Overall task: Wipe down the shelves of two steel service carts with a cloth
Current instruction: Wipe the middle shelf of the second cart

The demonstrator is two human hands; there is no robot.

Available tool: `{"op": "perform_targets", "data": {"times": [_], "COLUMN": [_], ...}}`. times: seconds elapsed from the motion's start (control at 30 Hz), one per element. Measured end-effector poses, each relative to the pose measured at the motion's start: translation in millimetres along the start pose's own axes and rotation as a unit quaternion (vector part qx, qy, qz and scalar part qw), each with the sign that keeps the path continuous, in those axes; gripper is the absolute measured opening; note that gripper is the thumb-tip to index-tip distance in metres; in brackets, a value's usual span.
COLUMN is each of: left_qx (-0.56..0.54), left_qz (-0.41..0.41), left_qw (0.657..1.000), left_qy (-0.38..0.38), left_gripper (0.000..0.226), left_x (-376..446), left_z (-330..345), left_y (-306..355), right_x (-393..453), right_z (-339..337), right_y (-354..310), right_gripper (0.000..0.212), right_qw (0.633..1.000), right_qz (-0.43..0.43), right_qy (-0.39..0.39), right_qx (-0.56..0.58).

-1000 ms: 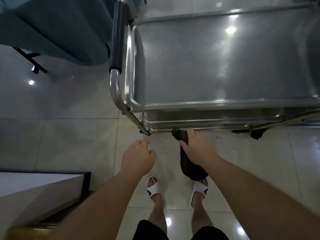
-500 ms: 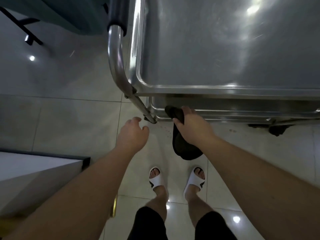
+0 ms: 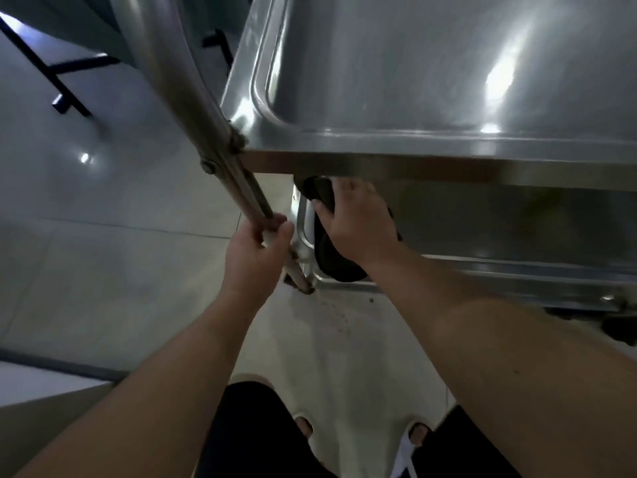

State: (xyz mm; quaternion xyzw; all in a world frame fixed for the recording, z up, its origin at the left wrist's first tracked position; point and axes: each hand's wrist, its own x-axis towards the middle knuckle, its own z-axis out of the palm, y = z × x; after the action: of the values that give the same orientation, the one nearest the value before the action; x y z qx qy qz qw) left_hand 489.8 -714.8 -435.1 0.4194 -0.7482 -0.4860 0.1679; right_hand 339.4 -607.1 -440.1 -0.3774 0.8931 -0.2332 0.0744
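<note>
1. The cloth [image 3: 331,257] is dark, almost black, soft and bunched. It lies on the lower shelf [image 3: 517,270] of the steel cart, at that shelf's near left corner, with one end tucked under the top shelf's front edge and the other end hanging over the lower shelf's near rim.
2. Your right hand [image 3: 355,222] lies over the cloth, palm down. The fingertips are hidden under the top shelf, so I cannot tell whether this grip is spread flat or closed on the fabric; the thumb lies along the cloth's left side.
3. Your left hand [image 3: 255,250] has its grip curled tight round the cart leg [image 3: 241,188], the slanted steel tube at the cart's near left corner, just left of the cloth.
4. The top shelf [image 3: 448,81] is a shallow brushed-steel tray with a raised, rounded rim. It fills the upper right of the view and carries bright reflections of ceiling lights.
5. A dark caster [image 3: 617,327] shows under the lower shelf at the right edge.
6. The floor [image 3: 86,263] is pale, glossy tile with thin grout lines. Small dark specks lie on it just near of the cart's corner.
7. Far left, black metal legs [image 3: 58,81] stand on the tile. At the near left edge there is a light block with a dark top border [image 3: 51,370].
8. At the bottom you see black shorts [image 3: 248,429] and white sandals [image 3: 406,453].
</note>
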Motion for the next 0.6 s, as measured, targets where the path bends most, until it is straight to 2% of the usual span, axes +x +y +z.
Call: {"op": "perform_targets", "data": {"times": [0.1, 0.17, 0.23, 0.3, 0.43, 0.5, 0.6], "left_qx": [-0.055, -0.098, -0.139, -0.159, -0.164, -0.164, -0.158], "left_qz": [0.061, 0.074, 0.077, 0.092, 0.119, 0.124, 0.121], "left_qw": [0.997, 0.991, 0.980, 0.972, 0.961, 0.959, 0.960], "left_qy": [0.013, 0.061, 0.117, 0.148, 0.187, 0.195, 0.197], "left_gripper": [0.016, 0.017, 0.020, 0.023, 0.032, 0.029, 0.026], "left_x": [15, 19, 22, 26, 35, 40, 42], "left_z": [14, 29, 41, 49, 53, 54, 54], "left_y": [-17, -24, -30, -33, -43, -47, -47], "right_x": [12, 19, 25, 27, 15, -1, -24], "right_z": [44, 71, 92, 101, 94, 81, 42], "right_y": [1, 1, 1, 4, 23, 51, 127], "right_gripper": [0.046, 0.045, 0.053, 0.060, 0.062, 0.061, 0.058], "right_qw": [0.999, 0.995, 0.990, 0.986, 0.985, 0.990, 0.998], "right_qz": [-0.027, -0.045, -0.078, -0.102, -0.118, -0.085, -0.012], "right_qy": [-0.006, -0.046, -0.105, -0.129, -0.127, -0.113, -0.050], "right_qx": [0.033, 0.078, 0.044, 0.009, -0.017, -0.013, -0.036]}}
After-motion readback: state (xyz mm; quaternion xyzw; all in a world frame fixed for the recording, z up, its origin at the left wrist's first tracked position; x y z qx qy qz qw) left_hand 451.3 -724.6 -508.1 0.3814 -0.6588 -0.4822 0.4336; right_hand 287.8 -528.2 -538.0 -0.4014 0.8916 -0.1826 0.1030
